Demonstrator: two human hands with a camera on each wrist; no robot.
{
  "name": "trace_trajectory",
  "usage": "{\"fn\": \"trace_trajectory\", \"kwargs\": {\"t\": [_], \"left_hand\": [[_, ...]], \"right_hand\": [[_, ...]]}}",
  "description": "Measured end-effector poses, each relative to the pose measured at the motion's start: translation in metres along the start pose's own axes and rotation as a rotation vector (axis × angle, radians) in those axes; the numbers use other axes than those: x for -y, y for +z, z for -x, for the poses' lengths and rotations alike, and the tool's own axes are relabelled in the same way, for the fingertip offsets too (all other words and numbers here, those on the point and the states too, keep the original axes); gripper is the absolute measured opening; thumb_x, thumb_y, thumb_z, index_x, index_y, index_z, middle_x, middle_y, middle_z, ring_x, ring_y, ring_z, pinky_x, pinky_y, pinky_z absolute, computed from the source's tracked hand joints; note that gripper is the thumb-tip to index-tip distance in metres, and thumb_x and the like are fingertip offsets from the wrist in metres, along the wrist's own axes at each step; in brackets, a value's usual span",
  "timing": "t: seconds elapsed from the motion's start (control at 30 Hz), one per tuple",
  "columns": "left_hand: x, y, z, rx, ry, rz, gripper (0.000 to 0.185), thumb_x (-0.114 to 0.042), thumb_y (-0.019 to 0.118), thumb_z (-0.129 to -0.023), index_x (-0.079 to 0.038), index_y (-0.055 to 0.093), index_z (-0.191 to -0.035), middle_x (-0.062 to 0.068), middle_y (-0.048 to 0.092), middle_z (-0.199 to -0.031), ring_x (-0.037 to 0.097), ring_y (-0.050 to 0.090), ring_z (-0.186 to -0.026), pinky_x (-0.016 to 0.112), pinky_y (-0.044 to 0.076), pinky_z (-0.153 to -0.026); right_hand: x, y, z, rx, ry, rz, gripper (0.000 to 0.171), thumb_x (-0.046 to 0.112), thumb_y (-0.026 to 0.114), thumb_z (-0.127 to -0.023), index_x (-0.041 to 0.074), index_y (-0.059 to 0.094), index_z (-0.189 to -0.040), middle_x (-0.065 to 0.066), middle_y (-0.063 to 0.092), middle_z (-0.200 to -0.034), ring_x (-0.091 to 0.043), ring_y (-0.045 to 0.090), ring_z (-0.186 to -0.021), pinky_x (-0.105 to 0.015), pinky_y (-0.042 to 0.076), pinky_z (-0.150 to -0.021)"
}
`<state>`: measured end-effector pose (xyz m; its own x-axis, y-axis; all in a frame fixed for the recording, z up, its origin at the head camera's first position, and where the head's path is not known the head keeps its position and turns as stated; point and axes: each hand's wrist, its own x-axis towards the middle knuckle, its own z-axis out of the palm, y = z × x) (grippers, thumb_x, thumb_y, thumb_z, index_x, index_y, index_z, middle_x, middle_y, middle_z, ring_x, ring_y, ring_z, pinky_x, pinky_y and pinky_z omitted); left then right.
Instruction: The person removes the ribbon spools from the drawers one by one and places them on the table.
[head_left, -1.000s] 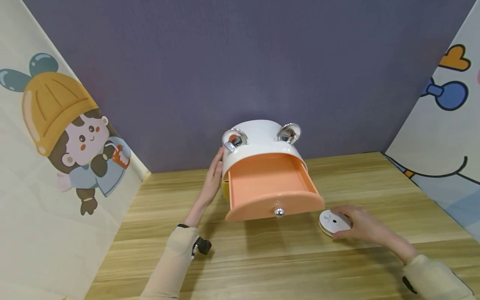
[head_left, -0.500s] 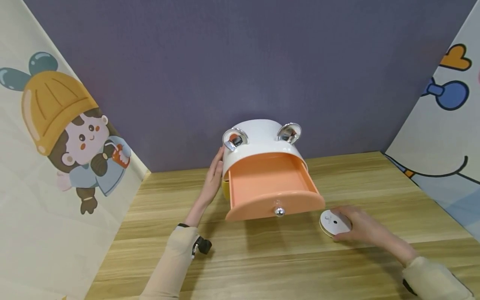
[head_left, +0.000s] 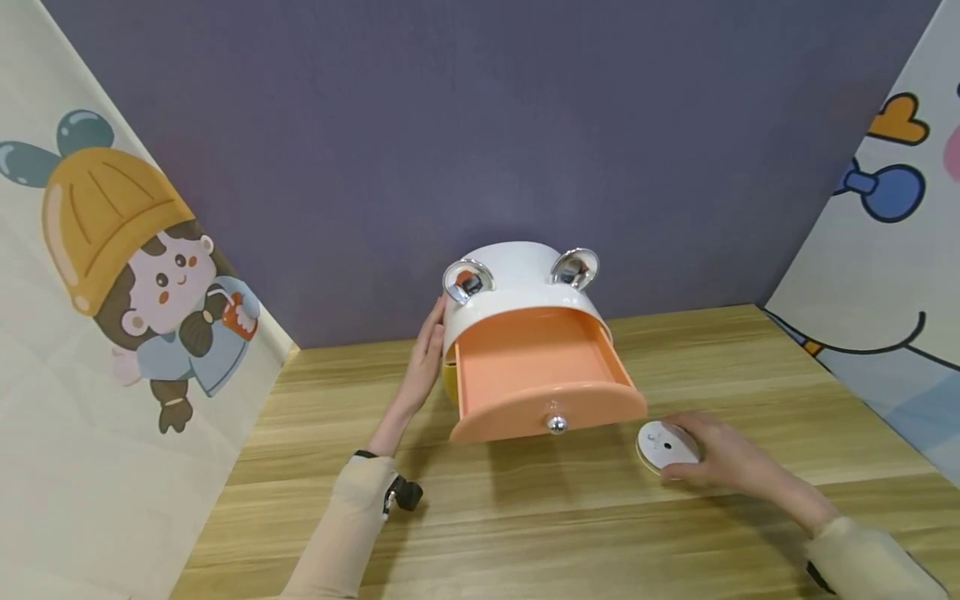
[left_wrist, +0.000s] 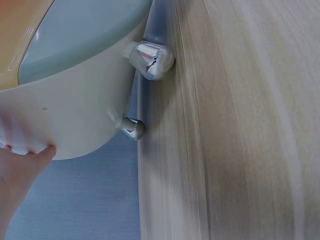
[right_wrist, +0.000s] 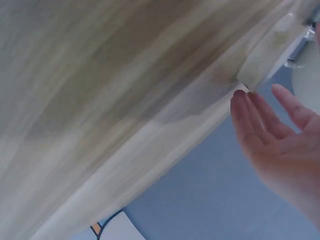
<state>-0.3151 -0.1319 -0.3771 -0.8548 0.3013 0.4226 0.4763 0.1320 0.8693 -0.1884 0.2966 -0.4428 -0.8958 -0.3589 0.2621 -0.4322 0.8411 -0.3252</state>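
- Head view: left hand lies flat, fingers straight, against the left wall of the white box; its orange drawer stands pulled out toward the person. Right hand rests on the round white disc on the table, just right of the drawer's front corner; bare wood lies around it.
- Left wrist view: fingertips press the box wall.
- Right wrist view: fingers look straight, the disc's edge at their tips; a firm hold can't be made out.
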Motion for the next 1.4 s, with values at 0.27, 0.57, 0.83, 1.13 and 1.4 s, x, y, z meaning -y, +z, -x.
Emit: {"fn": "trace_trajectory", "kwargs": {"t": [0.27, 0.57, 0.83, 1.13, 1.4], "left_hand": [[0.0, -0.001, 0.001, -0.018, -0.003, -0.004, 0.051, -0.013, 0.027, -0.109, -0.01, 0.019, -0.159, 0.011, 0.01, -0.168, 0.029, 0.008, -0.156, 0.049, 0.009, -0.128], [0.002, -0.003, -0.001, -0.019, 0.018, 0.006, 0.051, -0.013, 0.027, -0.109, -0.01, 0.019, -0.159, 0.013, 0.009, -0.168, 0.03, 0.008, -0.156, 0.05, 0.009, -0.128], [0.002, -0.004, -0.002, -0.023, 0.019, -0.001, 0.051, -0.014, 0.028, -0.109, -0.011, 0.02, -0.159, 0.015, 0.01, -0.168, 0.03, 0.008, -0.156, 0.049, 0.009, -0.128], [0.005, -0.002, 0.0, -0.016, 0.004, 0.01, 0.051, -0.016, 0.027, -0.109, -0.01, 0.019, -0.159, 0.014, 0.009, -0.168, 0.03, 0.007, -0.156, 0.05, 0.009, -0.128], [0.005, 0.0, 0.001, -0.018, 0.007, 0.014, 0.051, -0.015, 0.028, -0.109, -0.01, 0.02, -0.159, 0.013, 0.01, -0.168, 0.03, 0.008, -0.156, 0.05, 0.009, -0.128]], "right_hand": [[0.036, -0.018, -0.004, 0.008, 0.044, -0.233, 0.041, 0.032, 0.076, -0.088, 0.009, 0.066, -0.12, -0.012, 0.069, -0.118, -0.028, 0.068, -0.102, -0.033, 0.06, -0.076], [0.087, -0.028, -0.007, 0.231, -0.065, -0.755, 0.029, 0.01, 0.048, -0.104, -0.004, 0.058, -0.128, 0.007, 0.07, -0.116, 0.002, 0.065, -0.102, -0.027, 0.06, -0.078], [0.126, -0.026, -0.01, 0.352, 0.065, -1.136, 0.041, 0.017, 0.033, -0.109, -0.011, 0.05, -0.135, 0.008, 0.071, -0.122, -0.011, 0.069, -0.103, -0.03, 0.06, -0.085], [0.151, -0.024, -0.025, 0.443, 0.153, -1.458, 0.04, 0.023, 0.034, -0.11, 0.003, 0.055, -0.137, 0.0, 0.068, -0.129, -0.007, 0.066, -0.1, -0.026, 0.057, -0.091], [0.162, -0.024, -0.035, 0.461, 0.185, -1.664, 0.031, 0.021, 0.035, -0.109, 0.011, 0.059, -0.127, -0.001, 0.07, -0.123, -0.006, 0.066, -0.102, -0.021, 0.056, -0.091]]}}
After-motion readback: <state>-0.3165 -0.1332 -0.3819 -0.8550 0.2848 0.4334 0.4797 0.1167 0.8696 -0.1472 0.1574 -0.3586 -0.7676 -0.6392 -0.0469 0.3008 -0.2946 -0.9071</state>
